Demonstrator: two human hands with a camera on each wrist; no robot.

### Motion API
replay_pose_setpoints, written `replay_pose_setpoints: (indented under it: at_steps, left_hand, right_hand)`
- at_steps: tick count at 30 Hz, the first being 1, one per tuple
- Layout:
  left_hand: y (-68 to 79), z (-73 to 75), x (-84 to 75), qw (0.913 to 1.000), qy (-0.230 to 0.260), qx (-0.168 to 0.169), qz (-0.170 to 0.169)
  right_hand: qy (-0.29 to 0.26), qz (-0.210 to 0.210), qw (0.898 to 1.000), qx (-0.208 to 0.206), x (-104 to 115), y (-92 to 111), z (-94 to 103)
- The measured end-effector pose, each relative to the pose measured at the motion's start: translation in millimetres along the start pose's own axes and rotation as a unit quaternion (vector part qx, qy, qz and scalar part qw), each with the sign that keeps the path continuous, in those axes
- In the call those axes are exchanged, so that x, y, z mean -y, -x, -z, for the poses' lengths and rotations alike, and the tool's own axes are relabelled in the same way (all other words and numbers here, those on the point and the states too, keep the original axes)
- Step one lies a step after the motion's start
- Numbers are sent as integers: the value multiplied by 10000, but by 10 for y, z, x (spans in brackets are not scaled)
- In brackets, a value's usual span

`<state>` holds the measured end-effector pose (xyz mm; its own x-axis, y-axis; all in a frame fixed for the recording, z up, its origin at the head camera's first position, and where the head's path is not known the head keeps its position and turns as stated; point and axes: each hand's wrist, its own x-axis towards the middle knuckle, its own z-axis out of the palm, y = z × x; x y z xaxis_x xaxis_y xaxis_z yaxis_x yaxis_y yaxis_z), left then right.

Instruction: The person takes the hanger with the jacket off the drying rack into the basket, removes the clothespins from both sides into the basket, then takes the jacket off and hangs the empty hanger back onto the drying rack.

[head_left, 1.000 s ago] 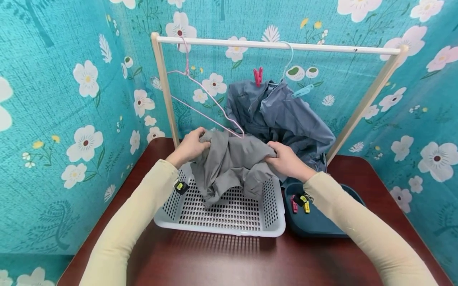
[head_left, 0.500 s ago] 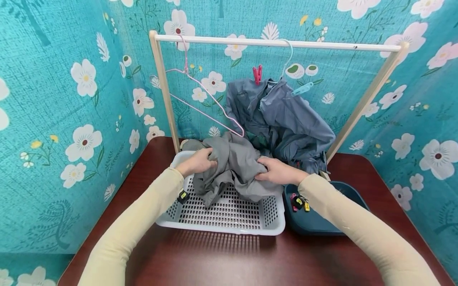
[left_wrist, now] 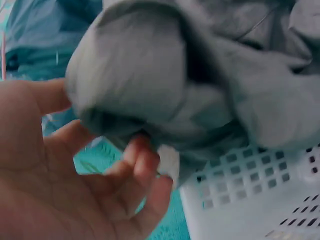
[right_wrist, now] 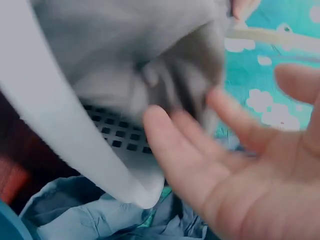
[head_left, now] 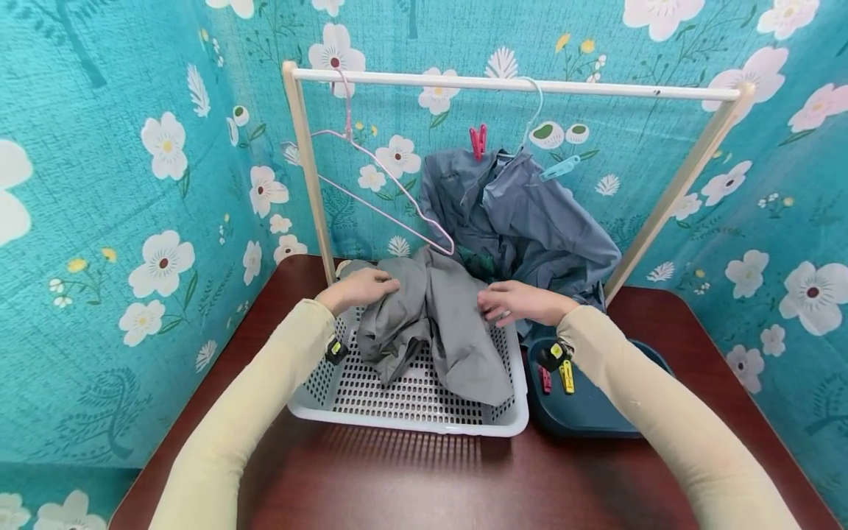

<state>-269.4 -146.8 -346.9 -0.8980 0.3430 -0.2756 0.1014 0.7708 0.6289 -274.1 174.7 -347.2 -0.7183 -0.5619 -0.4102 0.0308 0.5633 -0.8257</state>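
A crumpled grey garment (head_left: pixel 457 316) lies partly in and over a white perforated basket (head_left: pixel 411 427). My left hand (head_left: pixel 361 288) holds its left side; in the left wrist view, thumb and fingers (left_wrist: pixel 145 162) lie on either side of a fold of the cloth. At the garment's right side is my right hand (head_left: pixel 520 302), its fingers spread and blurred. The right wrist view shows these fingers (right_wrist: pixel 165 135) loose beside the cloth, gripping nothing. Just above the garment hangs a bare pink hanger (head_left: pixel 348 131).
A wooden rack (head_left: pixel 596 88) spans the back. From it a blue garment (head_left: pixel 550 213) hangs on a light-blue hanger (head_left: pixel 539 107), with a pink clothespin (head_left: pixel 478 143) and a light-blue clothespin (head_left: pixel 560 168). A dark tray (head_left: pixel 589 423) at right holds a yellow clothespin (head_left: pixel 567 377) and a red one.
The grey garment was lowered into the basket. My right hand has let go of it, and its right part now drops forward over the basket's right side. My left hand shifted slightly left.
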Motion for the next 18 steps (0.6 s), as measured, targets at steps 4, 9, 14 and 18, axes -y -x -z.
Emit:
replay_pose_setpoints:
  at_steps: [4, 9, 14, 18]
  left_hand:
    - [-30, 98, 54, 9966, 452, -224, 647]
    - [-127, 125, 194, 9825, 1282, -140, 1345]
    - [-179, 146, 272, 9762, 1605, 105, 1457]
    - [-199, 138, 263, 9757, 1687, 323, 1363]
  right_hand:
    - [-419, -196, 9980, -420, -14, -56, 94]
    - [-647, -553, 9936, -747, -34, -161, 129]
    - [-470, -995, 9911, -754, -18, -227, 140]
    - [-300, -945, 9940, -471, -9, -279, 114]
